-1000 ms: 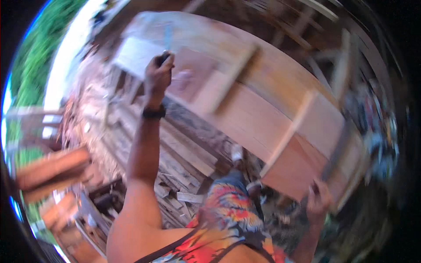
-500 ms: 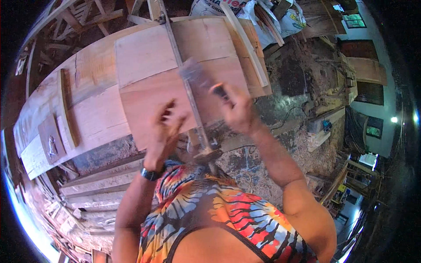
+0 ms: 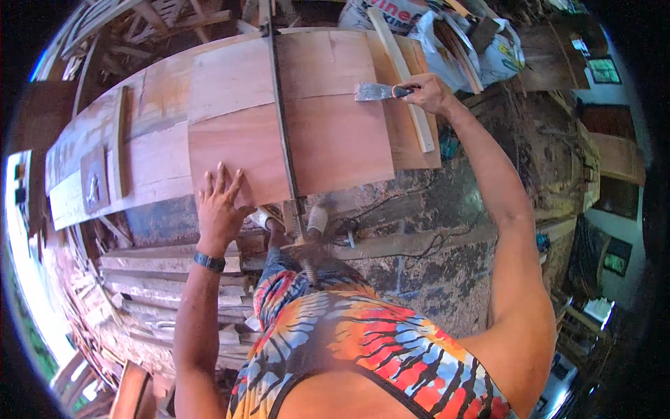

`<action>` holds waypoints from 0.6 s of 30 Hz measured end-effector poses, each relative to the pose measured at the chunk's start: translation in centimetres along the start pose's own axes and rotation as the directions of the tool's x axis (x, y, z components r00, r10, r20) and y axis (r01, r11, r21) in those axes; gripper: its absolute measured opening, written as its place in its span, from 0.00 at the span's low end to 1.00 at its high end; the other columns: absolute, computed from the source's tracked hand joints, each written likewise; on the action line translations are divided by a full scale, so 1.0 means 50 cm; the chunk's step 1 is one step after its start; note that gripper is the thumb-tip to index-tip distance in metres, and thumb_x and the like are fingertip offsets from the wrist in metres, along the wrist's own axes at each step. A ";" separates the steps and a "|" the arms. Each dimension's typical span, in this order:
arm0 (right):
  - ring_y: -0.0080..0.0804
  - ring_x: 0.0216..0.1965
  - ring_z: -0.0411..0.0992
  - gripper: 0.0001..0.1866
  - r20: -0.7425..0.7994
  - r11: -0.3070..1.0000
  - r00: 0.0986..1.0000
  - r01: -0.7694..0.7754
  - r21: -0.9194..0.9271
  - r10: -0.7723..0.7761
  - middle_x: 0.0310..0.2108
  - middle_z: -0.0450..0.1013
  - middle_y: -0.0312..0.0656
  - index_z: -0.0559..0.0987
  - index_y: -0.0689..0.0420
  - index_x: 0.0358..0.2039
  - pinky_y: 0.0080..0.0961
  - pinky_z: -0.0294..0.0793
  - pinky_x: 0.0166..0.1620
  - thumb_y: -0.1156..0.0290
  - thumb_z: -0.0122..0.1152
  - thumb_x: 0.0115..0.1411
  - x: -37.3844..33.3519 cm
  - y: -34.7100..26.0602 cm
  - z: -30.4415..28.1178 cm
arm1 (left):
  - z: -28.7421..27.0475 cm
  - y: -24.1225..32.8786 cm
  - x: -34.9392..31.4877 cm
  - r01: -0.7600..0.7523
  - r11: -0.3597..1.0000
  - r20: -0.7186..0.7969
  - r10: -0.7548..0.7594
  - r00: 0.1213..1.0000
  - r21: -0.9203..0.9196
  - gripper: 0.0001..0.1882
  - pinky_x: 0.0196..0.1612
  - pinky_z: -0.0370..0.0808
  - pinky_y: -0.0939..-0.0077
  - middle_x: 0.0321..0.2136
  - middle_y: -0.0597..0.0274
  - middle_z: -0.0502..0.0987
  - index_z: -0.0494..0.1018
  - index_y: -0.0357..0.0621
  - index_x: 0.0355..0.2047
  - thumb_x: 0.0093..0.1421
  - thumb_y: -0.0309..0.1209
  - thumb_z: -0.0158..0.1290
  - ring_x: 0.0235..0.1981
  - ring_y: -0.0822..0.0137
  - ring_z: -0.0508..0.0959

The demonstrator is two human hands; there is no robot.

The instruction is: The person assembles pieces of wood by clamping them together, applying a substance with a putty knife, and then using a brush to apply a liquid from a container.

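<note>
My right hand [image 3: 428, 93] is wrapped round the dark handle of a putty knife [image 3: 375, 91]. The knife's broad, smeared blade points left, over the right end of the seam between thin reddish plywood sheets [image 3: 335, 143]. Fingers spread, my left hand [image 3: 220, 208] lies flat on the near edge of the plywood, left of a bar clamp [image 3: 280, 105]. That long metal clamp runs across the sheets from far to near, its threaded screw [image 3: 301, 234] toward my body.
A pale wooden batten [image 3: 408, 73] lies across the right end, under my right wrist. Another batten [image 3: 118, 143] and a small dark board [image 3: 93, 180] rest at the left. White sacks [image 3: 499, 56] stand at the far right. Stacked planks [image 3: 150, 262] lie below left.
My right hand has carried the putty knife to the right and farther away. My left hand has moved left and down onto the plywood's near edge, fingers spreading. The view has shifted slightly.
</note>
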State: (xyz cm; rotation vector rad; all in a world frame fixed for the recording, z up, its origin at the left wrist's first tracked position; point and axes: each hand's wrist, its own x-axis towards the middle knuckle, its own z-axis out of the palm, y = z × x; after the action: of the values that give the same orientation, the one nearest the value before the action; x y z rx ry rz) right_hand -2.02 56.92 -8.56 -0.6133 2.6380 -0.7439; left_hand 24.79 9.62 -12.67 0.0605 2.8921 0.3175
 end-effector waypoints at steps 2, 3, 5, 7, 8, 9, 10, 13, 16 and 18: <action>0.33 0.35 0.80 0.16 0.026 0.999 0.999 0.044 -0.019 -0.044 0.34 0.82 0.46 0.86 0.53 0.39 0.31 0.78 0.43 0.65 0.67 0.49 0.056 -0.020 0.030 | -0.004 0.003 0.003 0.000 1.000 0.022 0.000 1.000 -0.004 0.46 0.67 0.57 0.42 0.72 0.51 0.52 0.63 0.64 0.68 0.49 0.45 0.68 0.70 0.38 0.54; 0.34 0.35 0.80 0.16 0.035 0.973 0.982 0.191 -0.129 -0.188 0.35 0.82 0.47 0.86 0.53 0.39 0.32 0.79 0.43 0.65 0.66 0.49 0.082 -0.014 0.049 | -0.013 0.014 0.009 0.024 1.000 0.051 -0.024 0.998 -0.003 0.46 0.67 0.58 0.42 0.72 0.52 0.53 0.64 0.65 0.67 0.48 0.45 0.69 0.70 0.38 0.53; 0.40 0.37 0.80 0.15 0.063 0.934 0.962 0.273 -0.230 -0.266 0.36 0.81 0.46 0.86 0.52 0.38 0.34 0.79 0.44 0.63 0.64 0.50 0.132 -0.076 0.076 | -0.006 0.006 -0.001 0.049 0.999 0.037 -0.048 0.998 -0.010 0.46 0.67 0.58 0.42 0.72 0.52 0.53 0.64 0.66 0.67 0.48 0.45 0.69 0.70 0.38 0.53; 0.42 0.37 0.80 0.15 0.099 0.925 0.965 0.262 -0.274 -0.243 0.35 0.81 0.46 0.86 0.51 0.38 0.35 0.79 0.43 0.64 0.63 0.50 0.153 -0.143 0.072 | -0.006 0.003 -0.005 0.053 0.998 0.037 -0.053 0.998 -0.026 0.46 0.68 0.58 0.42 0.72 0.52 0.52 0.64 0.66 0.67 0.47 0.45 0.69 0.71 0.39 0.52; 0.44 0.37 0.80 0.14 0.132 0.917 0.971 0.233 -0.323 -0.200 0.35 0.81 0.46 0.85 0.50 0.39 0.36 0.79 0.43 0.64 0.63 0.50 0.161 -0.164 0.070 | -0.008 0.002 -0.005 0.064 0.998 0.030 -0.064 0.998 -0.021 0.46 0.68 0.58 0.42 0.72 0.52 0.52 0.64 0.66 0.67 0.47 0.45 0.69 0.71 0.39 0.52; 0.44 0.37 0.80 0.14 0.132 0.915 0.969 0.239 -0.326 -0.207 0.35 0.81 0.46 0.85 0.50 0.39 0.36 0.79 0.43 0.64 0.63 0.50 0.167 -0.160 0.072 | -0.009 0.006 -0.003 0.059 0.998 0.032 -0.059 0.998 -0.021 0.46 0.68 0.57 0.42 0.72 0.52 0.52 0.64 0.65 0.67 0.47 0.46 0.69 0.71 0.39 0.52; 0.44 0.36 0.79 0.14 0.116 0.902 0.952 0.305 -0.306 -0.283 0.34 0.81 0.48 0.85 0.53 0.37 0.36 0.78 0.41 0.64 0.66 0.49 0.176 -0.154 0.079 | -0.009 0.009 -0.002 0.054 0.998 0.034 -0.053 0.998 -0.021 0.46 0.68 0.57 0.42 0.72 0.52 0.52 0.64 0.65 0.67 0.47 0.46 0.69 0.71 0.39 0.52; 0.44 0.34 0.79 0.15 0.094 0.865 0.927 0.373 -0.335 -0.364 0.33 0.80 0.49 0.86 0.54 0.35 0.37 0.77 0.40 0.62 0.69 0.48 0.191 -0.165 0.106 | -0.010 0.003 -0.004 0.049 0.998 0.034 -0.047 0.998 -0.038 0.46 0.68 0.57 0.42 0.72 0.52 0.52 0.64 0.65 0.67 0.47 0.46 0.69 0.71 0.39 0.52; 0.44 0.34 0.79 0.16 0.133 0.852 0.927 0.376 -0.365 -0.352 0.34 0.81 0.48 0.86 0.54 0.36 0.37 0.77 0.41 0.60 0.69 0.48 0.190 -0.186 0.098 | -0.009 0.000 -0.006 0.051 0.998 0.023 -0.050 0.998 -0.040 0.46 0.68 0.57 0.42 0.72 0.53 0.52 0.64 0.65 0.67 0.47 0.46 0.69 0.71 0.39 0.52; 0.44 0.34 0.79 0.17 0.176 0.860 0.928 0.371 -0.350 -0.329 0.35 0.81 0.48 0.86 0.53 0.37 0.37 0.77 0.41 0.59 0.70 0.47 0.158 -0.186 0.060 | -0.005 0.001 -0.006 0.044 0.998 0.000 -0.044 0.999 -0.042 0.46 0.68 0.57 0.42 0.72 0.53 0.52 0.63 0.65 0.68 0.47 0.46 0.69 0.71 0.39 0.52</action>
State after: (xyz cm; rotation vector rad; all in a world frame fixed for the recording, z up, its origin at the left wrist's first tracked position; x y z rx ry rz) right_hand -4.57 44.66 -7.36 -1.2314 2.6095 -0.2678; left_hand 25.03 9.61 -12.33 -0.0103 2.8823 0.3697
